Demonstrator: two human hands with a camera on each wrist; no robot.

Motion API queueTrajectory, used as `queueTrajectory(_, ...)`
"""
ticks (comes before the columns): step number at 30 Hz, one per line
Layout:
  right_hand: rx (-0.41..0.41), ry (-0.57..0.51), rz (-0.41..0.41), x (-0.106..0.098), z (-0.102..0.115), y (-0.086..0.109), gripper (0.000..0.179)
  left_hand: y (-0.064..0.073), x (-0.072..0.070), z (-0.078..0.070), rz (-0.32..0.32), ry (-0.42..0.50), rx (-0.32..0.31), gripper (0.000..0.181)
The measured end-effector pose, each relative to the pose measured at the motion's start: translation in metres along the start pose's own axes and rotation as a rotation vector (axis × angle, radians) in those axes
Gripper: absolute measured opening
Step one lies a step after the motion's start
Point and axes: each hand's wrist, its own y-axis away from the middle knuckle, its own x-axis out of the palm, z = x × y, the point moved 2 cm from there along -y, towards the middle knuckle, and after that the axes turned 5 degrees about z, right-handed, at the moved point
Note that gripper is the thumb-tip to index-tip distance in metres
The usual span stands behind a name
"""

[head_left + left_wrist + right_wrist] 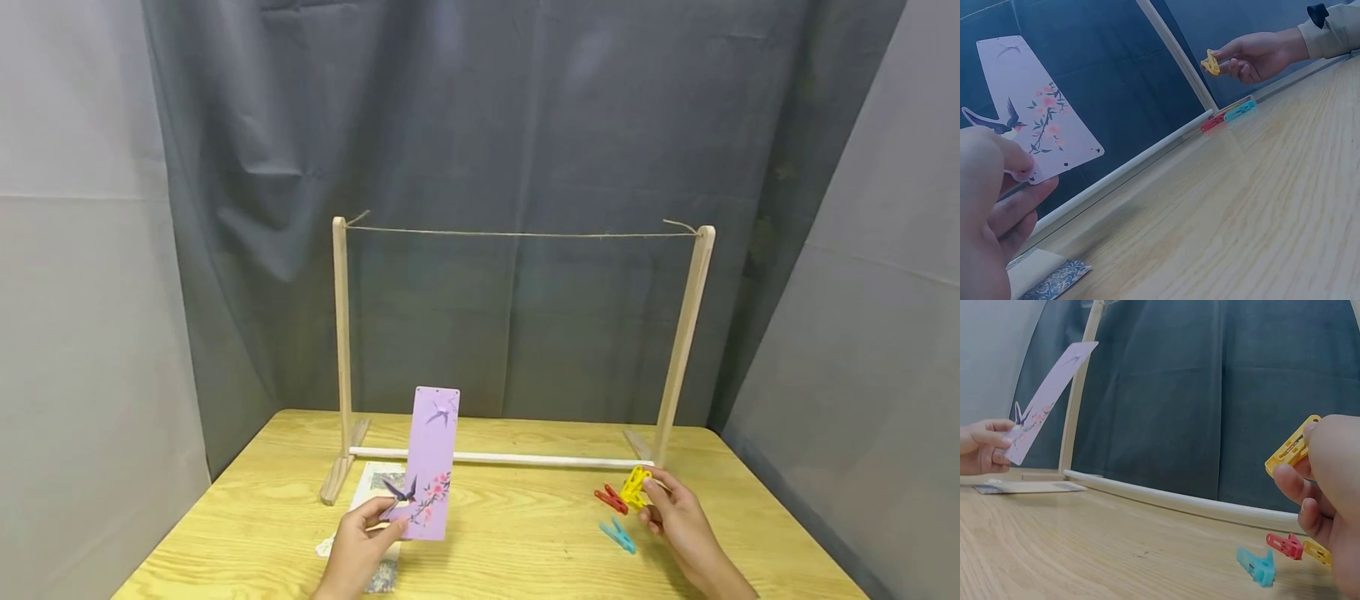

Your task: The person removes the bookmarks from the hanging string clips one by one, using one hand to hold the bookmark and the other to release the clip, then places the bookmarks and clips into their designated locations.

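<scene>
My left hand (358, 546) pinches a purple bookmark (433, 450) by its lower left edge and holds it upright above the table. Swallows and pink blossoms are printed on the bookmark, and small holes run along its short edges. Over at the right, my right hand (681, 525) pinches a yellow clothespin (1291, 449) between thumb and fingers, raised off the table. Below that hand lie a red clothespin (1285, 545), a blue clothespin (1256, 567) and another yellow clothespin (1317, 551), the last partly hidden by the hand in the right wrist view.
A wooden frame (342, 333) stands at the back of the table (517, 533), with a string (517, 234) tied between its posts and a white bar (540, 459) low down. Beneath the left hand lie further patterned cards (386, 575). A grey curtain (480, 125) hangs behind.
</scene>
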Motion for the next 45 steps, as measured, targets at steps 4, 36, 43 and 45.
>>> queueTrajectory(4, 0.002, 0.059, -0.004, 0.002, -0.003, -0.001, 0.044, 0.000, -0.001, -0.001, 0.003, -0.023, 0.000, 0.029)
queueTrajectory(36, -0.186, 0.658, -0.121, -0.008, -0.014, -0.002, 0.041, 0.031, -0.051, -0.006, 0.011, -0.302, -0.264, 0.035)
queueTrajectory(43, -0.114, 0.636, -0.091, -0.010, -0.017, -0.006, 0.046, 0.037, -0.059, -0.002, 0.020, -0.231, -0.285, 0.028)
queueTrajectory(45, -0.102, 0.625, -0.073, -0.010, -0.017, -0.006, 0.048, 0.038, -0.060, -0.003, 0.004, -0.253, -0.286, 0.027)
